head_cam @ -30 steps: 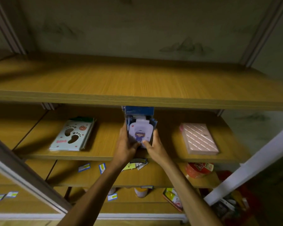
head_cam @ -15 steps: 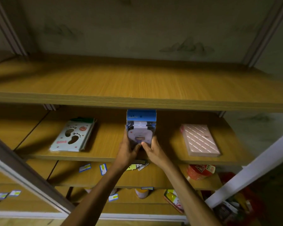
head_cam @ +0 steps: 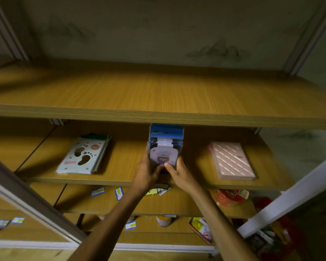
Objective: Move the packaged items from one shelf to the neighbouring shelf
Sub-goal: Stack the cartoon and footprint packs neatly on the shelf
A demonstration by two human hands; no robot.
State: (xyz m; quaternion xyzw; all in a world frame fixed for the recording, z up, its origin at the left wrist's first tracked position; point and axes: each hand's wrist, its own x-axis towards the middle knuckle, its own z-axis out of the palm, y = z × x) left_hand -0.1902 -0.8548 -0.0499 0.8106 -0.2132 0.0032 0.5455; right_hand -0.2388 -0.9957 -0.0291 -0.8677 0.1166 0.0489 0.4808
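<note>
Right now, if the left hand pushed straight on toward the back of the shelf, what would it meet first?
The left hand already grips the stack of clear packets. Beyond that, the middle shelf looks bare to the back, though the board above hides its rear.

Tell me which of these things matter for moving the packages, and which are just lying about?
Part of the job:
- stack of packets, held by left hand and right hand
- footprint packets
- pink box
- middle shelf

Just lying about:
- price tags
- red tub on the shelf below
</note>
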